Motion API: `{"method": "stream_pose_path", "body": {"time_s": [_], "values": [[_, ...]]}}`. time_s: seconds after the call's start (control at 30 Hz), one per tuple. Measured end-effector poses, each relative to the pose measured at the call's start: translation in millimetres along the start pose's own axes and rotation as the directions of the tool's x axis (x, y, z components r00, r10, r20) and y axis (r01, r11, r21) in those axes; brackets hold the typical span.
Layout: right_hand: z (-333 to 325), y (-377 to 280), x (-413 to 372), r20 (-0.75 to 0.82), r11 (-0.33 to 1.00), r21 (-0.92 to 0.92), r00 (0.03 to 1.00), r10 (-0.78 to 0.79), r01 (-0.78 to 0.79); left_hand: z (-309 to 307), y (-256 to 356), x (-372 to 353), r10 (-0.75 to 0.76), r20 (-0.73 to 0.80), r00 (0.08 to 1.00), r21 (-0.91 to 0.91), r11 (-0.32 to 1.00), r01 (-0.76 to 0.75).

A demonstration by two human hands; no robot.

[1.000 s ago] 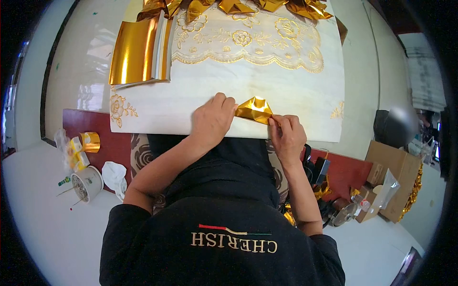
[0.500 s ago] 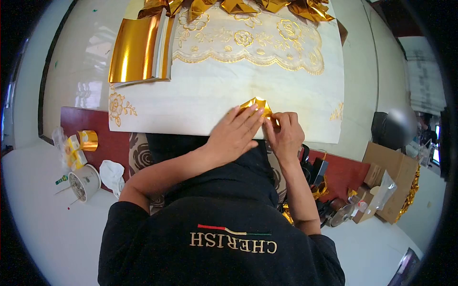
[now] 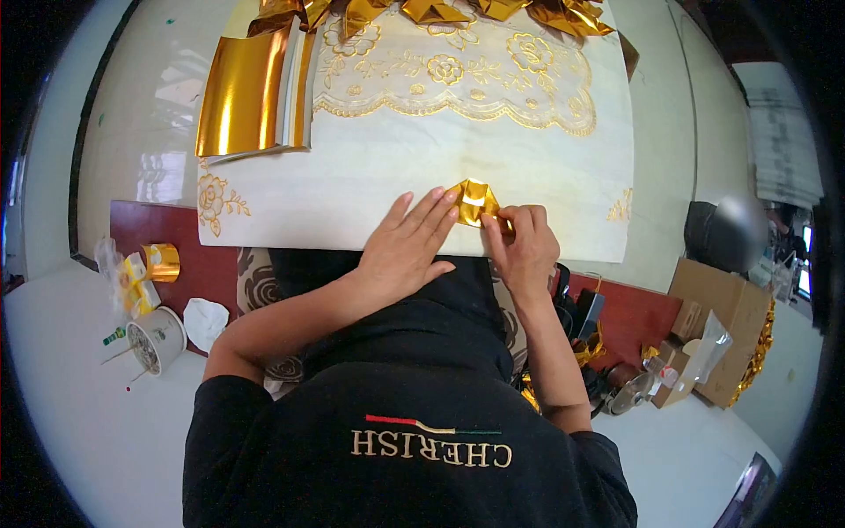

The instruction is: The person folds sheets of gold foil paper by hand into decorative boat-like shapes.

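A small piece of folded gold foil paper lies near the front edge of the white embroidered tablecloth. My left hand is flat and open, palm down, its fingertips at the left edge of the foil. My right hand has its thumb and fingers closed on the foil's lower right corner. Part of that corner is hidden under the fingers. Farther up on the left sits a stack of gold foil sheets, curved at the top.
Folded gold foil pieces line the far edge of the cloth. Left of me are a roll of gold tape, a patterned cup and a crumpled white tissue. A cardboard box and a clear plastic bag stand at right.
My left hand has slid left off the foil, uncovering more of its folded surface. My right hand keeps hold of the corner, almost unmoved.
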State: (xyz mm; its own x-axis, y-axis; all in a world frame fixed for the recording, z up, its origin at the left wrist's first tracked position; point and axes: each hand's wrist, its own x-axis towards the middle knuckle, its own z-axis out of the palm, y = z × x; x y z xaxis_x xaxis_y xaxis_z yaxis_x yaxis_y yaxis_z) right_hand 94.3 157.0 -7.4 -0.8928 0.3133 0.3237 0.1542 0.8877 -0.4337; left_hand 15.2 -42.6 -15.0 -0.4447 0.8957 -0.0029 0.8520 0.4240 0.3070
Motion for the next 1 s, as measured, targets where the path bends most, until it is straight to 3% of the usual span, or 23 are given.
{"method": "stream_pose_path", "body": {"time_s": [0.47, 0.57, 0.67, 0.87, 1.0], "values": [[1.9, -1.9, 3.5, -0.02, 1.0, 0.002, 1.0, 0.024, -0.024, -6.7, 9.7, -4.9, -0.059, -0.044, 0.997, -0.009, 0.998, 0.059], [6.8, -2.2, 5.1, -0.046, 1.0, 0.014, 0.999, 0.017, -0.017, 5.3, 23.0, 2.7, 0.077, -0.079, 0.994, -0.092, 0.992, -0.084], [10.2, -0.9, 7.0, -0.052, 0.999, 0.039, 0.998, 0.017, -0.015, 9.8, 24.9, 9.6, 0.088, -0.074, 0.993, -0.143, 0.985, -0.098], [-2.3, 2.1, 5.8, -0.003, 0.967, 0.232, 0.994, 0.106, -0.102, 9.5, 24.8, 9.3, 0.077, -0.055, 0.995, -0.035, 0.996, -0.079], [-17.9, 14.9, -10.9, -0.02, 0.985, 0.148, 0.995, 0.094, -0.091, 4.7, 26.8, 10.6, 0.04, -0.054, 0.998, -0.035, 0.998, -0.042]]}}
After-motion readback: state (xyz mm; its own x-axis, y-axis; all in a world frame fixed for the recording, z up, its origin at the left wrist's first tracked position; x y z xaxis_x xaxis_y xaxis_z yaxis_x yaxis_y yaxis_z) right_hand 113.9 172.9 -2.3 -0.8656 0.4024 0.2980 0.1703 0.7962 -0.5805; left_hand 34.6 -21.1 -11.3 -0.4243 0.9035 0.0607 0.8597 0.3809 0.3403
